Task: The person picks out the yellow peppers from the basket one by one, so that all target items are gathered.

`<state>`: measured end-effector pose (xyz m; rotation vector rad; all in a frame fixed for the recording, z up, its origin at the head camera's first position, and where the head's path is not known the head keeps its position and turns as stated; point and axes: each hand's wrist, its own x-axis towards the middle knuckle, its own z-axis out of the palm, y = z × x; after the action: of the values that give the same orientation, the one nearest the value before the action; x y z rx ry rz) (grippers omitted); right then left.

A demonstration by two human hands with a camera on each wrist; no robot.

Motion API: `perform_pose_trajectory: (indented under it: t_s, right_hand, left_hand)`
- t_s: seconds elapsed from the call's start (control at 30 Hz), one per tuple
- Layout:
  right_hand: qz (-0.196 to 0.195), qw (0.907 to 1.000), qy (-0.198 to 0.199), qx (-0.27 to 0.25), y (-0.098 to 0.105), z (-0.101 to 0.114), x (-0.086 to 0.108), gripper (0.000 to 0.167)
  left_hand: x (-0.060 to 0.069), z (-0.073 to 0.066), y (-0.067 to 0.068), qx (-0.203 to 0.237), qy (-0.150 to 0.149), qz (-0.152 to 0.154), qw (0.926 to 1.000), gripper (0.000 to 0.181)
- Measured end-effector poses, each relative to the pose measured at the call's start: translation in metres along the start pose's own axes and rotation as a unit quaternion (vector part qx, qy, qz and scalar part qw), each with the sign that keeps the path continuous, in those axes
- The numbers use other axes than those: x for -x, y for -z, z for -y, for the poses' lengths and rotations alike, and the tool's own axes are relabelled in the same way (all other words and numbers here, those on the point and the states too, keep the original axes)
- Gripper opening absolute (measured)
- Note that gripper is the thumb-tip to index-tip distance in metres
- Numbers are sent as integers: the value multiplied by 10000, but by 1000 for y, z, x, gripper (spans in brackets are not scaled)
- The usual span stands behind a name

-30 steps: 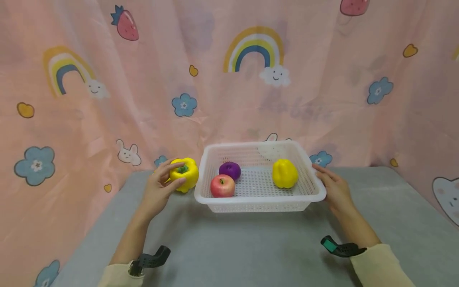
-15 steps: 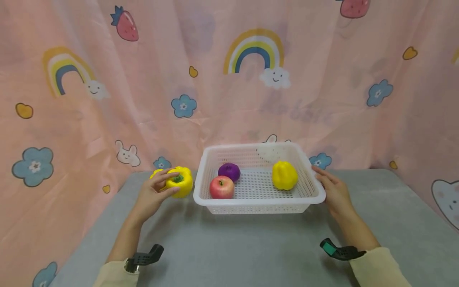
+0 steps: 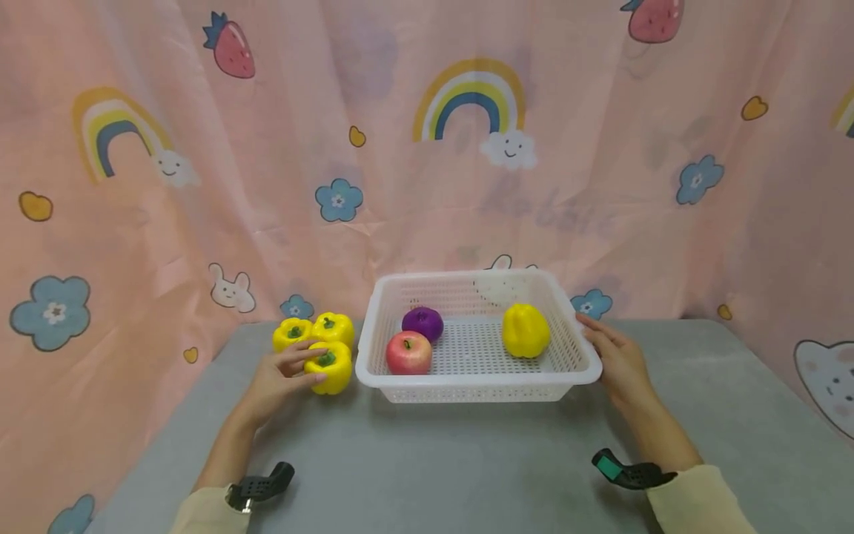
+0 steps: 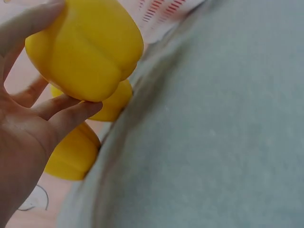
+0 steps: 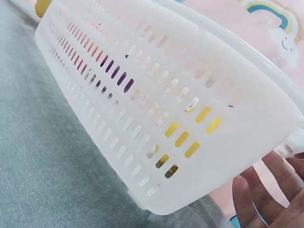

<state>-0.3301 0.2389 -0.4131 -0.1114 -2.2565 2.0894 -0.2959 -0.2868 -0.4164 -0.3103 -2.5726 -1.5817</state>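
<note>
My left hand (image 3: pixel 275 383) holds a yellow bell pepper (image 3: pixel 329 368) by its sides, left of a white plastic basket (image 3: pixel 477 380). In the left wrist view, fingers and thumb spread around this bell pepper (image 4: pixel 85 52). Just behind it stand two more yellow bell peppers, one at the left (image 3: pixel 291 333) and one nearer the basket (image 3: pixel 333 326). My right hand (image 3: pixel 622 365) grips the basket's right end at the rim; in the right wrist view, its bent fingers (image 5: pixel 268 197) are by the basket's end. Inside the basket lie a red apple (image 3: pixel 409 353), a round purple vegetable (image 3: pixel 423 325) and another yellow bell pepper (image 3: pixel 525 331).
The grey table (image 3: pixel 467 467) extends in front of the basket and to both sides. Behind it hangs a pink curtain (image 3: pixel 427 208) printed with rainbows and flowers. Both wrists wear black straps with camera mounts.
My left hand has moved down and left with the bell pepper, toward the table's front. The two peppers behind it have come into view. My right hand has stayed at the basket's end.
</note>
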Motion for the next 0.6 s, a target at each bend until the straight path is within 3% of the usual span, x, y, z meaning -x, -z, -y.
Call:
perform_pose_trajectory:
  t_s: [0.37, 0.6]
  right_hand:
    - [34, 9999, 45, -109, 0, -4, 1, 58]
    - [68, 9998, 179, -18, 0, -4, 2, 59]
  left_hand:
    - [3, 17, -3, -157, 155, -40, 9997, 45]
    - [3, 18, -5, -198, 127, 41, 9997, 44]
